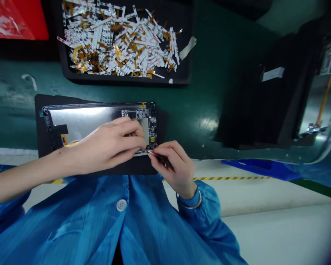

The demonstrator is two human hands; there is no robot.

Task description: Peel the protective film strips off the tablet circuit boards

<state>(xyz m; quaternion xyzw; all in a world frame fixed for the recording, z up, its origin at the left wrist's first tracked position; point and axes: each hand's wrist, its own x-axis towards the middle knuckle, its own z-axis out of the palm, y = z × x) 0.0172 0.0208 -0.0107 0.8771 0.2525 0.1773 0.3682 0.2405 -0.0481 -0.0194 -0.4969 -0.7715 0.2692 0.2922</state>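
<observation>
On black mat (41, 110) at near edge of green tabletop (204, 92): one opened tablet (79, 117) lying flat, circuit board (150, 123) facing up for access. One left hand (107, 147) pressing bunched fingers on board, likely steadying; whether grip is pinching anything, cannot tell. One right hand (173, 165) clenching one pair of tweezers (154, 154), tip touching board's near edge for fine work. Behind, one tray (182, 79) sitting within reach, holding strips (121, 40) heaped beyond counting.

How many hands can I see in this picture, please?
2. The left hand rests on the opened tablet, its fingers near the circuit board. The right hand holds a thin metal tool at the tablet's near edge. No other hand shows.
</observation>
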